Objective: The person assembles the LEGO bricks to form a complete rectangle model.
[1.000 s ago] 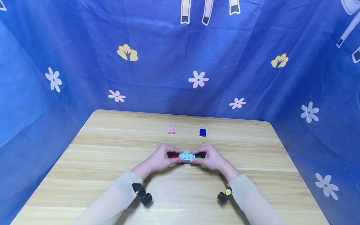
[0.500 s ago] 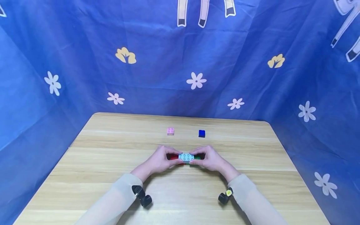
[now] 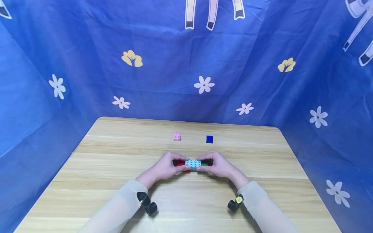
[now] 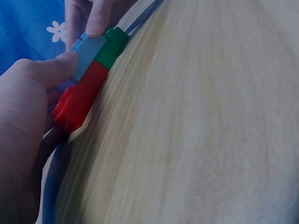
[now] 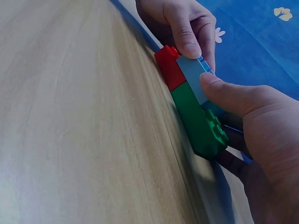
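Note:
A light blue brick [image 3: 193,163] lies on top of a red brick [image 4: 80,101] and a green brick [image 5: 196,122], which stand end to end on the table and meet beneath it. My left hand [image 3: 166,165] pinches the left end of the light blue brick between thumb and fingers. At its right end, my right hand [image 3: 218,165] pinches it the same way. In the right wrist view the right thumb presses the brick's side, and other fingers reach behind the green brick. Both lower bricks are partly hidden by the hands in the head view.
Behind the hands on the wooden table [image 3: 122,142] stand a small pink brick [image 3: 177,137] and, to its right, a small dark blue brick [image 3: 209,139]. A blue patterned cloth [image 3: 163,74] hangs around the table's back and sides.
The head view has shifted slightly, so the table sits a little lower in it. Both hands keep their hold on the light blue brick.

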Available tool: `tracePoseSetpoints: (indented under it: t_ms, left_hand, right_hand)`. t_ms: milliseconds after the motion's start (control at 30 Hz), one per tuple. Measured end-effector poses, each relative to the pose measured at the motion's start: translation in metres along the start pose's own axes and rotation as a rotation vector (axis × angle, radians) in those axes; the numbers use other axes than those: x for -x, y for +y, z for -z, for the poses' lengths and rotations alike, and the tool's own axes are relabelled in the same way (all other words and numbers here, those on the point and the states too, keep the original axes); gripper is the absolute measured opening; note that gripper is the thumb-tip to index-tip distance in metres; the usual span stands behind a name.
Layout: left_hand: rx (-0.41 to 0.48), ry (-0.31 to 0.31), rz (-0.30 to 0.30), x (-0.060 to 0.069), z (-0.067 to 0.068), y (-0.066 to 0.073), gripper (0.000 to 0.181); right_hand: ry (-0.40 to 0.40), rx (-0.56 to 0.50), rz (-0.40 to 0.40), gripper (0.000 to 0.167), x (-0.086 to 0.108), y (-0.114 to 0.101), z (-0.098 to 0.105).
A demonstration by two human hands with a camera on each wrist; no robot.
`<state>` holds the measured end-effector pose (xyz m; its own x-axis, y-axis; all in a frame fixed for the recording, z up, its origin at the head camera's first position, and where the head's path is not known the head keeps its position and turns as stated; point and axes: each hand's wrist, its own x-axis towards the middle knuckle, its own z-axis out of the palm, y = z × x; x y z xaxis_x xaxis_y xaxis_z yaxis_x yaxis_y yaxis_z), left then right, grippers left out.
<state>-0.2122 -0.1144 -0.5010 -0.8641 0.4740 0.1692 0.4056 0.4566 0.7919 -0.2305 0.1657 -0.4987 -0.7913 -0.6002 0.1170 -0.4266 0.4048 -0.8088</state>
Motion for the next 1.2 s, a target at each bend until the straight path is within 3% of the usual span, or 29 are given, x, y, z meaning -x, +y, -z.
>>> tracePoseSetpoints:
  t_ms: [200, 367, 500, 833, 1200]
  left_hand:
    - [0.000, 0.002, -0.012, -0.001, -0.001, 0.000, 0.033]
    - [0.002, 0.007, -0.012, -0.001, -0.002, -0.001, 0.034]
    - [-0.006, 0.006, -0.008, -0.001, -0.002, -0.002, 0.034]
    - [-0.018, -0.009, 0.015, -0.001, -0.002, -0.002, 0.037]
    - [-0.045, 0.002, 0.025, 0.000, -0.001, -0.002, 0.038]
  right_hand:
    - [-0.006, 0.004, -0.007, 0.041, 0.001, 0.001, 0.001]
    - [-0.001, -0.054, -0.010, 0.040, 0.002, 0.001, 0.007]
    - [0.023, -0.084, 0.005, 0.039, 0.003, 0.002, 0.017]
    - [0.077, -0.040, -0.019, 0.041, 0.002, 0.004, 0.039]
    - [0.175, -0.030, -0.033, 0.040, -0.006, 0.022, 0.056]
